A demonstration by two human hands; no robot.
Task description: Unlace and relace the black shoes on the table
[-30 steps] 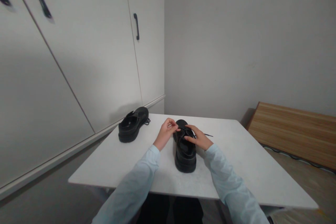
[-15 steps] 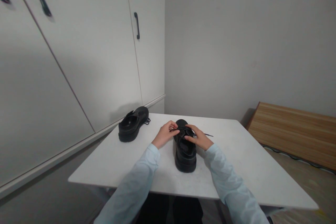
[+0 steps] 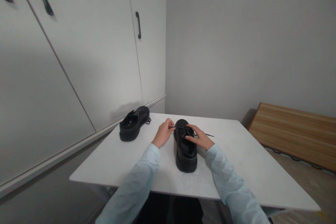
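Note:
A black lace-up shoe point(image 3: 187, 159) stands on the white table, its heel toward me and its toe pointing away. At the left side of its upper, my left hand point(image 3: 163, 133) pinches a black shoelace point(image 3: 172, 127) between thumb and fingertips. My right hand point(image 3: 201, 138) grips the shoe's right side, thumb at the opening and fingers over the lacing. Beyond its knuckles a loose lace end point(image 3: 210, 135) sticks out to the right. The matching black shoe point(image 3: 130, 131) sits farther left, with its laces hanging at its right side.
The white table point(image 3: 236, 168) has its far edge toward a grey wall point(image 3: 236, 42). White cabinets point(image 3: 86, 59) with dark handles line the left. A wood-grain board point(image 3: 296, 133) slants at the right beyond the table, with a dark cable along the floor below it.
My left hand has shifted slightly left and up, away from the shoe's middle, with the lace in its pinch. My right hand stays on the shoe. The view has shifted a little.

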